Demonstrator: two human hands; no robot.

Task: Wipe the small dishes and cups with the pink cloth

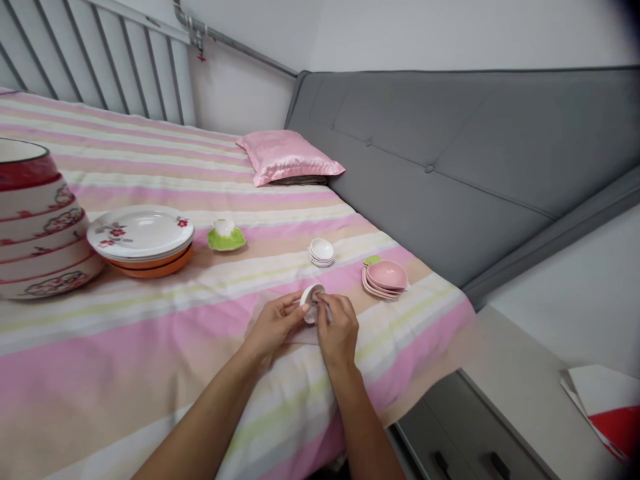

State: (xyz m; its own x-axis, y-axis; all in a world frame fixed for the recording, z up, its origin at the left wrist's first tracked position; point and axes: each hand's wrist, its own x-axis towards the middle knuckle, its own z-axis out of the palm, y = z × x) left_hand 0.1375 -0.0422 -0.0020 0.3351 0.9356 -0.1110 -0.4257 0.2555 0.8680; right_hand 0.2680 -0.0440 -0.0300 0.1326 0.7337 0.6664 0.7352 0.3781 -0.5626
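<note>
Forearms point(200, 420): lead to white bowl point(311, 316), tilted between hands.
Left hand point(277, 323): pinching its rim.
Right hand point(339, 327): fingers inside (can't tell if gripping).
Bedspread point(125, 363): drop risk if left pinch slips.

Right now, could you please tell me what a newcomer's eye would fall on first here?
Probably the tall stack of red-and-white bowls at the picture's left, on the striped bedspread beside the plates. Then the hands near the middle, on a small white bowl. The shiny pink pillow by the grey headboard might come third.
</note>
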